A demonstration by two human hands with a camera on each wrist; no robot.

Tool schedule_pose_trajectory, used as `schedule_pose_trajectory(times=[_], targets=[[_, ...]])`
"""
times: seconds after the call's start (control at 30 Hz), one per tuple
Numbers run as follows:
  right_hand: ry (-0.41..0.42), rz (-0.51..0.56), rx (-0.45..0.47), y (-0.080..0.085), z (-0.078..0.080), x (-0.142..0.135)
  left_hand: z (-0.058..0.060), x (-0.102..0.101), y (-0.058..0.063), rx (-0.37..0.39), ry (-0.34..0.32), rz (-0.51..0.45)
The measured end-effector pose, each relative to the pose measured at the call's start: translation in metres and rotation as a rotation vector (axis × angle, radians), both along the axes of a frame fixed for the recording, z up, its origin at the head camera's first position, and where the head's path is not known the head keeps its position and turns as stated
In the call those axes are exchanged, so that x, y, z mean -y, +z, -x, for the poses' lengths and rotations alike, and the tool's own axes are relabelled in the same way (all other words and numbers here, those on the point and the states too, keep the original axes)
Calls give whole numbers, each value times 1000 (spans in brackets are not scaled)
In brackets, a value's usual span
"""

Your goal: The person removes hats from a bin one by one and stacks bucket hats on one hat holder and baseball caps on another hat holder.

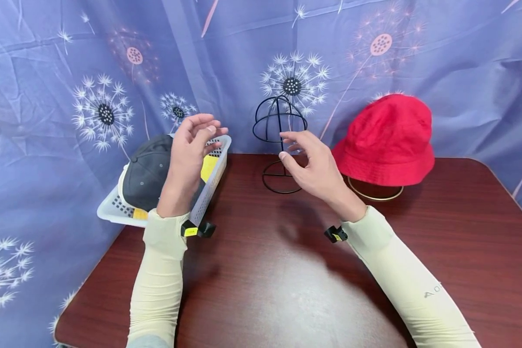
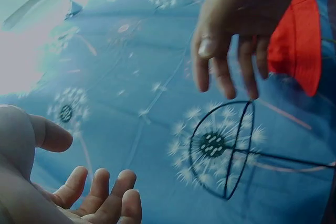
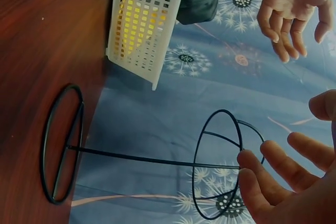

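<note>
My left hand [image 1: 191, 150] is raised in front of a light plastic basket [image 1: 122, 220] at the left, its fingers loosely bent and holding nothing. Inside that basket lies a dark grey cap [image 1: 145, 174], partly hidden by my forearm. A black wire hat stand [image 3: 131, 157] stands upright and bare at the back middle of the table. In the head view my right hand [image 1: 313, 166] overlaps the stand's post. Its relaxed fingers grip nothing, and the right wrist view does not settle whether they touch the wire. To its right, a red bucket hat [image 1: 387, 140] sits on another stand.
Under the red hat shows the gold ring base [image 1: 376, 199] of its stand. Something yellow [image 1: 208, 166] and a white edge [image 1: 123, 186] are in the basket by the cap. A blue dandelion-print curtain [image 1: 235, 63] hangs behind the brown table [image 1: 252, 251].
</note>
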State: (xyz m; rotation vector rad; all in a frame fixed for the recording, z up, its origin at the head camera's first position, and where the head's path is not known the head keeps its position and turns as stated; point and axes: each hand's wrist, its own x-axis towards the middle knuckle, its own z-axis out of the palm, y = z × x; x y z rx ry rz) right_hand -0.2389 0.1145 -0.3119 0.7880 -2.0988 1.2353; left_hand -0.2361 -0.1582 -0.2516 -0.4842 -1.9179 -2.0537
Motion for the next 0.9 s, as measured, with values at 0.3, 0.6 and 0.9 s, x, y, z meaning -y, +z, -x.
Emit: schedule_pose_trajectory(times=[0.3,0.6,0.9], targets=[[33,-14,31,-7,0,13,4,30,11,-7,81,-170],[38,-83,7,-14,-1,28,9,55,16,-52,194,-221],[83,-94,37,-20,-2,43,17,75,16,-106,359,-123]])
